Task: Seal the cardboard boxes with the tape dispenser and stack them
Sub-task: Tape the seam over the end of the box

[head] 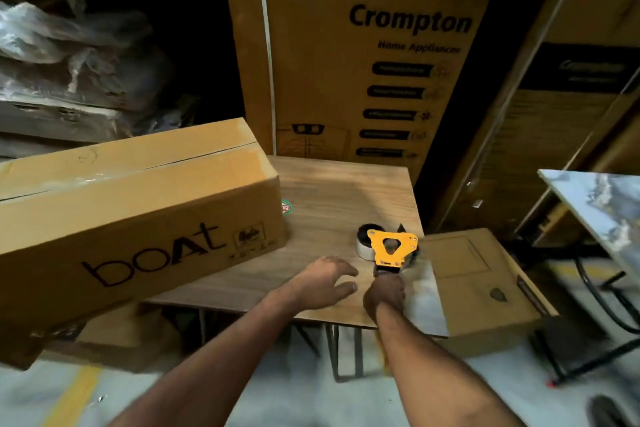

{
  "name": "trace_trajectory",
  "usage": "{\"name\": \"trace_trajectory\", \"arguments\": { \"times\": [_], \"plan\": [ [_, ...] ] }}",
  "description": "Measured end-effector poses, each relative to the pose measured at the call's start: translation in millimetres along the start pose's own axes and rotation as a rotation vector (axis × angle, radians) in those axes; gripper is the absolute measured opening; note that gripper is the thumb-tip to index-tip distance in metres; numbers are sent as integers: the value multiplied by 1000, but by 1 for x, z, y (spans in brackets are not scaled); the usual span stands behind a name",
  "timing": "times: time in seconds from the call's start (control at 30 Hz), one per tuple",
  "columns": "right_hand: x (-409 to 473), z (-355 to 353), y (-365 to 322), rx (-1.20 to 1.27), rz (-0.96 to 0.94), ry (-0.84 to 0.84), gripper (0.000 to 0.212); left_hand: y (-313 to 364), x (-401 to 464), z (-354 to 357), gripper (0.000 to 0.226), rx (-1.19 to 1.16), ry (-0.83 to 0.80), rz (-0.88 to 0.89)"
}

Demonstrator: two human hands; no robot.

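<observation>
A long cardboard box [138,211] printed "boAt" lies across the left of the wooden table [332,198], its left end hanging past the table edge; clear tape runs along part of its top seam. On the table's right side sits a yellow tape dispenser [389,248] with a roll of tape. My right hand [384,295] grips the dispenser's handle from below. My left hand [325,282] hovers over the table just left of the dispenser, fingers spread and holding nothing.
A smaller cardboard box [485,288] stands right of the table, lower down. Tall "Crompton" cartons [356,62] wall off the back. Plastic-wrapped goods [62,45] pile at the left. A marble-patterned board [602,211] on a black frame is at the far right.
</observation>
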State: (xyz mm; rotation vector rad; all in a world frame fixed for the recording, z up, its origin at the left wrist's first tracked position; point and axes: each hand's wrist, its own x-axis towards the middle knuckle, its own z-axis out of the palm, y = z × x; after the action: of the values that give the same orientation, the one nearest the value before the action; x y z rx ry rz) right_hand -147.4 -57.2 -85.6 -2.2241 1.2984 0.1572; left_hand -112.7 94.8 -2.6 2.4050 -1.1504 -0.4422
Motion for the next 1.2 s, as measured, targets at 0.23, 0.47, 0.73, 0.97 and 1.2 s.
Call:
{"name": "trace_trajectory", "arguments": {
  "times": [0.23, 0.47, 0.73, 0.97, 1.2],
  "plan": [
    [50, 2, -3, 289, 137, -126, 30, -10, -1, -13, 53, -47, 2, -241],
    [11, -67, -85, 522, -377, -197, 29, 8, 32, -101, 110, -129, 451, -384],
    [-44, -97, -151, 497, -753, -385, 12, 11, 35, -184, 109, -157, 859, -273],
    [-39, -107, -174, 542, -768, -535, 7, -17, 25, -209, 97, -786, 901, -469],
    [-47, -113, -209, 741, -784, -731, 20, -72, 40, -222, 59, -1923, 533, -456]
  ]
}}
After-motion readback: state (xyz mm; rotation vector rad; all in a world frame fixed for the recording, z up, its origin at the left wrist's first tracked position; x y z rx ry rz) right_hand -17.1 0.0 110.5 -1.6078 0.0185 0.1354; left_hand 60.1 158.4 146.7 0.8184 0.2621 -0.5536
